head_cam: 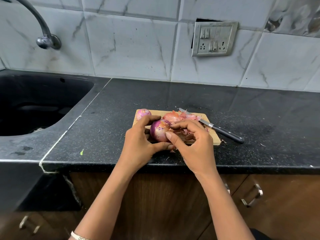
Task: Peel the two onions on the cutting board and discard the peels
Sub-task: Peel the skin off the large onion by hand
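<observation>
Head cam, near to far. Gripping 1st onion (pixel 158 131) w/ L hand (pixel 138 141), fingers & thumb curled round it, just over near part of cutting board (pixel 214 138). Pinching loose skin (pixel 181 135) on its R side w/ R hand (pixel 194 144), thumb pressed on the bulb; can't tell how much skin caught.

Risks, judged from here: could tear skin off short if pulled too fast, leaving papery patches stuck. Could lose the bulb too, given slick-looking bared part & finger-&-thumb hold. Working close to counter (pixel 103 135) front edge, so prob. dropping scraps off it rather than onto board. Further back, risking a cut when reaching into peels (pixel 180 116) to bin them: knife (pixel 226 133) laid across far R corner of board, blade partly hidden under that pile. Might also nudge 2nd onion (pixel 143 113), sitting at far L corner of board, & send it rolling toward sink (pixel 34 104).

Looks: 1st onion glossy purple on L & top, w/ papery orange-pink patches toward R, so approx half done. Peels pink-orange, curled, heaped on far R of board, touching blade; few flecks scattered on counter. 2nd onion pinkish-purple w/ pale streaks, apparently mostly bare, though too small to be sure.
</observation>
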Demonstrator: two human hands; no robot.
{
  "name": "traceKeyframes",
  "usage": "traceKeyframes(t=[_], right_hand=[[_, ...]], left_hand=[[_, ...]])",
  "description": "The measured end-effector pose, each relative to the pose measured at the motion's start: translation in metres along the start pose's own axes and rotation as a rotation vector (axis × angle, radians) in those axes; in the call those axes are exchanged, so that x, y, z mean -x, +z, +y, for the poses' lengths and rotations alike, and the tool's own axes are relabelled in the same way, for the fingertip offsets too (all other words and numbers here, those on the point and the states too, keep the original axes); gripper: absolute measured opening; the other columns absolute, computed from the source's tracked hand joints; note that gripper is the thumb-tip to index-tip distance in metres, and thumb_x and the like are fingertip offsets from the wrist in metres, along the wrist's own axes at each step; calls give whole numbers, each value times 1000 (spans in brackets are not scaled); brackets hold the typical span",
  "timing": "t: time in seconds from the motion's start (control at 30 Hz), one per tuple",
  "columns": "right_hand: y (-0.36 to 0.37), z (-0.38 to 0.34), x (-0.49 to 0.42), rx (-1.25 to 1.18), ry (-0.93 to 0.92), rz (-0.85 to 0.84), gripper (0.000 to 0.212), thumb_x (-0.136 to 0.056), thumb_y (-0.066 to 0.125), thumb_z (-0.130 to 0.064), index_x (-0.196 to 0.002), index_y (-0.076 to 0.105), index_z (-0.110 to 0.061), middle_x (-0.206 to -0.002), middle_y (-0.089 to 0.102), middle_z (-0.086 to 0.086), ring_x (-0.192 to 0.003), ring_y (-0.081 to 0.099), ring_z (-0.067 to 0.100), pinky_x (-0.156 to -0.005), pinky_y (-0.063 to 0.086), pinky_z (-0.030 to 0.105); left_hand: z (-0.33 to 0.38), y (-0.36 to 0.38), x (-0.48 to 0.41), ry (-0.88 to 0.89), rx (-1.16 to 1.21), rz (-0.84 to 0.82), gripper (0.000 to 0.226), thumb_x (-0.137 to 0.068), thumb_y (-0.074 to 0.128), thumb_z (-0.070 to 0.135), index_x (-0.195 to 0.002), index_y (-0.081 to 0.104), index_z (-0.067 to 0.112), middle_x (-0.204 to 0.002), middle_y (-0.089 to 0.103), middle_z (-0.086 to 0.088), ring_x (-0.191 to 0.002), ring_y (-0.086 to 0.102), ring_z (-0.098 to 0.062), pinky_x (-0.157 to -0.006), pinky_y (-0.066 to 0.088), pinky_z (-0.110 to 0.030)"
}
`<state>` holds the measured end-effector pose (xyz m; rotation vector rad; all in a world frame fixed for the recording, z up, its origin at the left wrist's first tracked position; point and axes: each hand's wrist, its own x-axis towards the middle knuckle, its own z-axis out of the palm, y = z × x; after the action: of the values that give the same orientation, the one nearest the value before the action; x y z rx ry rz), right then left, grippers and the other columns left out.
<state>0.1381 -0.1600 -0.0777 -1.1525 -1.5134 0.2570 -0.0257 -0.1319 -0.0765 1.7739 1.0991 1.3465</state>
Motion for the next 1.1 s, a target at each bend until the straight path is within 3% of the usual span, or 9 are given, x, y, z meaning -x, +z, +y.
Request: traceKeyframes(t=[0.13, 0.23, 0.47, 0.6, 0.67, 0.77, 0.87, 0.97, 1.1], right_hand=[[3, 2, 1, 35, -22, 63, 5, -88, 76, -13, -89, 75, -17, -93, 69, -13, -97, 65, 9, -85, 53, 32], [6, 2, 4, 104, -62, 60, 6, -90, 72, -10, -89, 71, -16, -93, 66, -12, -99, 61, 9, -88, 50, 34], [3, 4, 10, 14, -74, -14, 3, -90, 70, -21, -89, 72, -19, -101, 62, -12, -106, 60, 18, -87, 52, 43], [-1, 3, 11, -67, -66, -56, 6, -88, 71, -22, -86, 74, -17, -99, 65, -7, -105, 60, 20, -86, 52, 39], [-3, 1, 11, -100, -77, -78, 5, -88, 70, -18, -85, 73, -16, -92, 68, -7, -98, 62, 20, -82, 51, 35], [-4, 1, 10, -222, -6, -98, 5, -90, 68, -15, -87, 71, -13, -87, 70, -3, -89, 65, 22, -78, 53, 38], [-4, 0, 8, -378, 113, -61, 5, -93, 69, -14, -92, 71, -10, -90, 72, 7, -90, 69, 25, -80, 57, 42], [-5, -4, 5, -567, 232, -31, 7, -93, 69, -8, -96, 70, -1, -90, 74, 14, -86, 70, 23, -76, 57, 33], [-5, -9, 3, -722, 329, -19, 22, -89, 69, -12, -103, 69, 5, -90, 76, 18, -83, 73, 23, -72, 57, 29]], left_hand=[[0, 2, 1, 20, -27, 25, 84, -50, 102, 23, -126, 66, 23, -109, 69, 18, -92, 68, 4, -77, 52, -8], [-1, 5, 1, 33, -71, 59, 82, -53, 101, 28, -127, 66, 24, -108, 71, 14, -90, 69, 1, -79, 56, -13], [-2, 9, 3, 51, -117, 107, 77, -59, 96, 25, -126, 59, 23, -112, 68, 12, -92, 67, 4, -77, 53, -10], [-2, 11, 5, 79, -140, 124, 75, -61, 95, 26, -123, 53, 24, -114, 68, 9, -95, 68, -2, -82, 58, -21], [-3, 12, 5, 102, -155, 123, 74, -62, 94, 26, -125, 55, 23, -114, 67, 10, -95, 67, 0, -81, 56, -18], [-4, 14, 5, 149, -208, 140, 73, -63, 92, 25, -128, 58, 22, -114, 67, 12, -94, 64, -1, -80, 52, -15], [-5, 15, 6, 192, -259, 154, 74, -61, 90, 21, -129, 61, 22, -115, 63, 18, -102, 58, 0, -90, 49, -17], [-3, 15, 6, 232, -339, 149, 73, -63, 82, 28, -132, 61, 20, -117, 61, 17, -106, 44, 2, -99, 39, -18], [-4, 15, 5, 249, -350, 46, 77, -68, 74, 28, -141, 54, 23, -129, 58, 8, -120, 51, -9, -101, 35, -10]])
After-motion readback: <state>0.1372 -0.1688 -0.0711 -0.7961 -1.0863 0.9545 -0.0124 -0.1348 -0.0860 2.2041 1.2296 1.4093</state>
